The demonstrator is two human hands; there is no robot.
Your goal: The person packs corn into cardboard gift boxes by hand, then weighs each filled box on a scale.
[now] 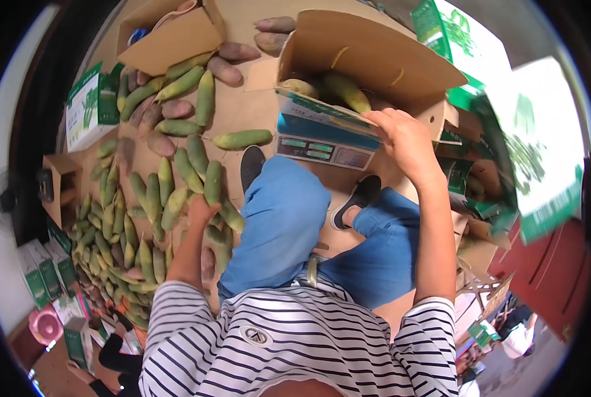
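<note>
My left hand is down among the green radishes on the floor. Its fingers are closed at the lower end of one green radish, though the fingertips are partly hidden. Another green radish lies just beside this hand. On the right, my right hand grips the top edge of an open cardboard box, fingers over the near side panel. Inside that box lie a few green radishes. Beneath it is a blue digital scale with lit green displays.
Purple-red radishes lie among the green ones to the left. An open carton stands at the far left, near a white-green box. Printed cartons are stacked at right. Another person's dark sleeve shows at lower left.
</note>
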